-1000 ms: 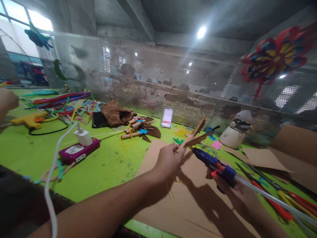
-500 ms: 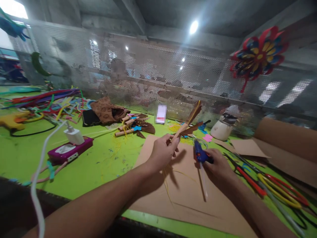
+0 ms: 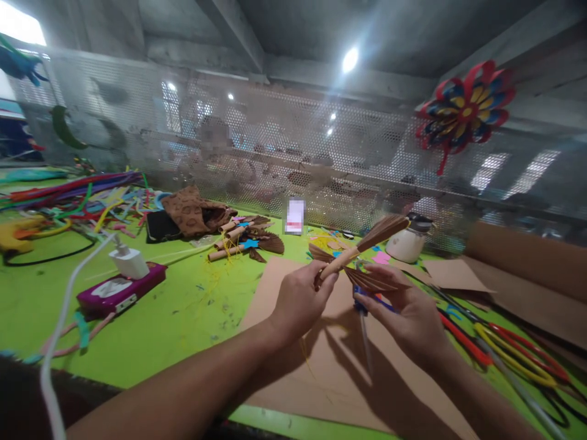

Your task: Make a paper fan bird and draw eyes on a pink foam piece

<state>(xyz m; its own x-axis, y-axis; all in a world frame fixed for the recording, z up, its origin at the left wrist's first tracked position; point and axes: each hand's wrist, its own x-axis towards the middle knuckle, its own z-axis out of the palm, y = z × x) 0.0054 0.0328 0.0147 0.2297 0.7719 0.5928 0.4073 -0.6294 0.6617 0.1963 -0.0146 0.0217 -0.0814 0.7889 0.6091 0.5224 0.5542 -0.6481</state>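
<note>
Cardboard sheet (image 3: 284, 379): near edge of worktop (image 3: 183, 311), under both hands. Glue gun (image 3: 363, 298): in the right hand half a second ago, now lying on the sheet. Right hand (image 3: 413, 315): freed, fingers pinching a fan wing of the paper bird (image 3: 358, 256). Left hand (image 3: 298, 299): closed round the bird's rolled body, above the sheet. Gluing apparently finished; wing being pressed.

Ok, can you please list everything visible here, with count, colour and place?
table: 1, green
cardboard: 1 sheet, brown, front of the table
paper bird: 1, brown, held above the cardboard
glue gun: 1, blue, on the cardboard, partly hidden
power strip: 1, purple, left side
pot: 1, white, by the mesh wall
scissors: at least 2, red and yellow, right edge
paper flower: 1, red-blue-yellow, on the mesh wall
left hand: 1, grips the bird's body
right hand: 1, fingers touch its wing
</note>
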